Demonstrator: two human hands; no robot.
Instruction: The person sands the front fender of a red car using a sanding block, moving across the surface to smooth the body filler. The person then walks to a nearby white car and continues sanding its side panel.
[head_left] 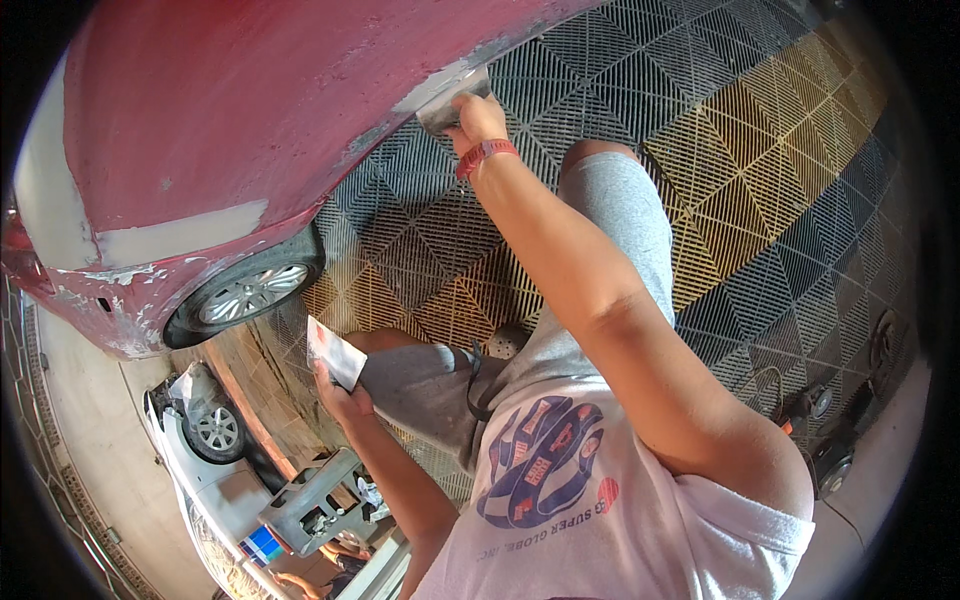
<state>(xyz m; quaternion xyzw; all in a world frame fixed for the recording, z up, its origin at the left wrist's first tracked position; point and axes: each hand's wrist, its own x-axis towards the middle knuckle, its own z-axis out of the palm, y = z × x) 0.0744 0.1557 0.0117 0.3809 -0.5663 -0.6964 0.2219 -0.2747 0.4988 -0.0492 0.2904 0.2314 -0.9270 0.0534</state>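
My right hand (480, 118), a red band on its wrist, pinches a wide flat putty spreader (440, 108). The spreader's blade is against the lower edge of a dull red car body (250, 100), at a grey-white filler patch (425, 85). Lower left, my left hand (345, 393) grips a flat, light-coloured plate (336, 352) with a red smear near its upper end. That plate is beside my left knee, apart from the car. Pale filler strips (185, 232) also lie across the red panel near the wheel.
The car's wheel (250, 290) is left of my knees. Slatted floor tiles (740, 150) in grey and yellow spread to the right. Behind at lower left stand a white vehicle (205, 450) and a grey cart (315, 500) of supplies. Another person's arm (300, 583) shows near the bottom edge.
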